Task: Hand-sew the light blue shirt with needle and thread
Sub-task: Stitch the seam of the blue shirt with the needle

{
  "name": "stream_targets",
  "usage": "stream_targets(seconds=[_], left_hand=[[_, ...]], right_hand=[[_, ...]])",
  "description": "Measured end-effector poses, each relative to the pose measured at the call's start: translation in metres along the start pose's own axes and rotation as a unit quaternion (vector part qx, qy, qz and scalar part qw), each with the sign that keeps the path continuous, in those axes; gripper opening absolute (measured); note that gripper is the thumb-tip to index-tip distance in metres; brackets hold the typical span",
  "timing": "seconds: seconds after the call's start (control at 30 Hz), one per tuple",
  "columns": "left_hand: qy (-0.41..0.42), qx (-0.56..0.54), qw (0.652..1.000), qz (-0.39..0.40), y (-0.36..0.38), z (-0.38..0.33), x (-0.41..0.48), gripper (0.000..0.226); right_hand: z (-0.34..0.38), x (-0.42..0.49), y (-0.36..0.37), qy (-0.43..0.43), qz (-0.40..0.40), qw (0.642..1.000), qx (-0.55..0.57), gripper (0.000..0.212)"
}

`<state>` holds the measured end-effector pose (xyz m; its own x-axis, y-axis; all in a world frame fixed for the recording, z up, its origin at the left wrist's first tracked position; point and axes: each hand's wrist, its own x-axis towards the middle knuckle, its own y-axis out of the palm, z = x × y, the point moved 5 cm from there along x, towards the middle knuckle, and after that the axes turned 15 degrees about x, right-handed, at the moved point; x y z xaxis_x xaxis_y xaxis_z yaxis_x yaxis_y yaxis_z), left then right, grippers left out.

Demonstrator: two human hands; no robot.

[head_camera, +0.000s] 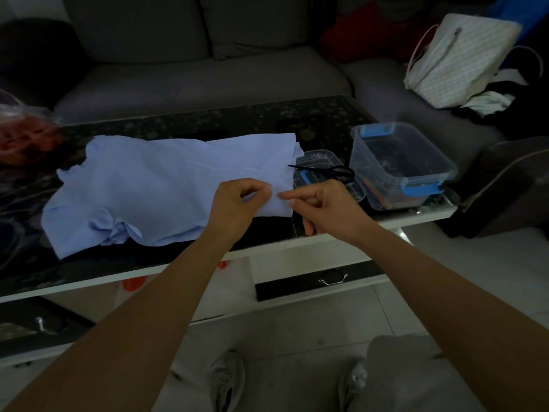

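Note:
The light blue shirt (154,185) lies spread on the dark glass table (208,123). My left hand (237,203) pinches the shirt's right edge near the corner, fingers curled over the cloth. Just right of it, my right hand (326,206) pinches at the same edge with thumb and forefinger. The needle is too small to make out. A thin pale thread (293,223) hangs down below my right hand, over the table's front edge.
Black scissors (326,171) lie on a clear lid (332,176) right of the shirt. A clear box with blue clips (404,165) stands further right. A grey sofa (208,69) is behind, with a white bag (454,60). A red plastic bag (23,135) sits far left.

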<state>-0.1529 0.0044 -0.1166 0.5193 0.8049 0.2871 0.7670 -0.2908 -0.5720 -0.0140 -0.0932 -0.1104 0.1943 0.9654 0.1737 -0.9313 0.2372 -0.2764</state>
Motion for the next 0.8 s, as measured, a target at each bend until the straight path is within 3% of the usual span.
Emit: stream_targets(seconds=[0.8], left_hand=[[0.041, 0.031, 0.999, 0.011, -0.0001, -0.0002, -0.001, 0.009]], right_hand=[[0.0027, 0.0015, 0.0012, -0.005, 0.019, 0.999, -0.042, 0.024]])
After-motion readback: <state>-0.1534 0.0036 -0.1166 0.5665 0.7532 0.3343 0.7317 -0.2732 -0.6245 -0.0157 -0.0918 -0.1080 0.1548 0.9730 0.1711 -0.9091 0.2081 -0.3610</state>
